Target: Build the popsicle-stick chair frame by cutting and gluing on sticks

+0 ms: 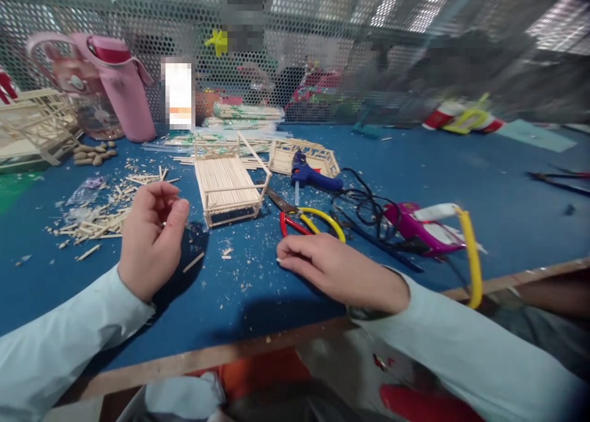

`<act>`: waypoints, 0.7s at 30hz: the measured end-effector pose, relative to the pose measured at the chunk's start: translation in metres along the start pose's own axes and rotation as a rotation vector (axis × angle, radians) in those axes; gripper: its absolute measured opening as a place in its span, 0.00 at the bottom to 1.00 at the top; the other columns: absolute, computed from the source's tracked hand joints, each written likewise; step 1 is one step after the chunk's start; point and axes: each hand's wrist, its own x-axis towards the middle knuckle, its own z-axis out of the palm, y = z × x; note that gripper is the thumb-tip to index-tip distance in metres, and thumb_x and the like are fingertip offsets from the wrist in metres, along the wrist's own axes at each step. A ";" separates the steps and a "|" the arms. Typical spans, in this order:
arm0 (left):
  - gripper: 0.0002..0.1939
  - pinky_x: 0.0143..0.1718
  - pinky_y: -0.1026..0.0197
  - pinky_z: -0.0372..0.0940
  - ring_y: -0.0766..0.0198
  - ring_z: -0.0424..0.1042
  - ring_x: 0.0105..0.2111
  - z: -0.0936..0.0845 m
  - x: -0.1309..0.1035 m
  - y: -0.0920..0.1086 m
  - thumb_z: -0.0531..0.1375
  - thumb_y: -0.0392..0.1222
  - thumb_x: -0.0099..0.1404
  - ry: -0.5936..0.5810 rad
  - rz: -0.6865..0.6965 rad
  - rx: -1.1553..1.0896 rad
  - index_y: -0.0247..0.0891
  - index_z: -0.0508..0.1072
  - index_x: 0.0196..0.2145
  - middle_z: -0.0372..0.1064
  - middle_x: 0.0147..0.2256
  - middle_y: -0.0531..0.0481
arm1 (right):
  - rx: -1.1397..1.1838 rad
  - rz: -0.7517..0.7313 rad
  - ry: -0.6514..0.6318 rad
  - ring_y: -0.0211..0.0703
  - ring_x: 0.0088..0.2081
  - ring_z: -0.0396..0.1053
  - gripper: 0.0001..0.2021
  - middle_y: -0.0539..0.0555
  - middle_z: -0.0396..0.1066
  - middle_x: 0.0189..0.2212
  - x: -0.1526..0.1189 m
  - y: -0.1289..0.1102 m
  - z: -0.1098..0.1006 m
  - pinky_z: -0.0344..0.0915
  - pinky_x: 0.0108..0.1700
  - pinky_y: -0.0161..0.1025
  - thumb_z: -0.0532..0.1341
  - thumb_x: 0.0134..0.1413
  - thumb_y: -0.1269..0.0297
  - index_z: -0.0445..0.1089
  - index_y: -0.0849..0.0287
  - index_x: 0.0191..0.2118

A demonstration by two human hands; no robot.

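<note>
On the blue tabletop [498,188], standing on the far side, between left grip [150,244] and right grip [329,268] and apart from both: a wooden stick frame [228,185]. Left grip loosely curled, near left of the frame, cannot tell whether on anything; right grip pinched together, near right of the frame, just beside red-and-yellow scissors [288,207], with a pale speck [279,260] at the tips too small to identify. Between both, nearer the left grip: a short loose stick [193,262].
</note>
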 end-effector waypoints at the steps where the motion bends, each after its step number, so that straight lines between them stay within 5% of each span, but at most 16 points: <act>1: 0.07 0.22 0.63 0.59 0.68 0.61 0.23 0.004 0.005 0.002 0.58 0.39 0.61 0.038 -0.050 -0.040 0.42 0.62 0.38 0.60 0.27 0.56 | 0.013 -0.024 0.039 0.33 0.26 0.61 0.09 0.48 0.68 0.24 0.004 -0.002 -0.005 0.55 0.32 0.32 0.55 0.60 0.68 0.66 0.60 0.29; 5: 0.02 0.20 0.66 0.56 0.68 0.61 0.24 0.019 0.025 0.004 0.54 0.38 0.61 0.142 -0.233 -0.221 0.40 0.63 0.33 0.60 0.27 0.54 | 0.057 -0.169 0.318 0.31 0.24 0.61 0.07 0.47 0.69 0.23 0.033 -0.020 -0.011 0.55 0.31 0.31 0.58 0.59 0.67 0.70 0.61 0.31; 10: 0.08 0.24 0.66 0.58 0.68 0.62 0.27 0.019 0.020 -0.004 0.56 0.37 0.56 0.050 -0.180 -0.272 0.37 0.67 0.36 0.64 0.30 0.52 | -0.053 -0.298 0.656 0.33 0.28 0.68 0.09 0.51 0.75 0.27 0.071 -0.020 0.016 0.58 0.34 0.31 0.57 0.59 0.67 0.73 0.63 0.34; 15: 0.18 0.31 0.62 0.62 0.65 0.64 0.32 0.014 0.004 -0.006 0.61 0.36 0.48 -0.133 -0.126 -0.108 0.36 0.66 0.39 0.64 0.34 0.51 | -0.069 -0.294 0.700 0.32 0.26 0.69 0.08 0.49 0.76 0.27 0.078 -0.010 0.028 0.58 0.32 0.30 0.58 0.59 0.66 0.74 0.61 0.34; 21: 0.19 0.36 0.55 0.65 0.61 0.67 0.33 0.017 0.006 -0.014 0.63 0.45 0.52 -0.214 -0.061 0.066 0.35 0.68 0.41 0.67 0.38 0.46 | -0.177 -0.261 0.703 0.31 0.22 0.65 0.09 0.48 0.74 0.24 0.082 -0.012 0.030 0.55 0.29 0.31 0.58 0.59 0.65 0.75 0.61 0.34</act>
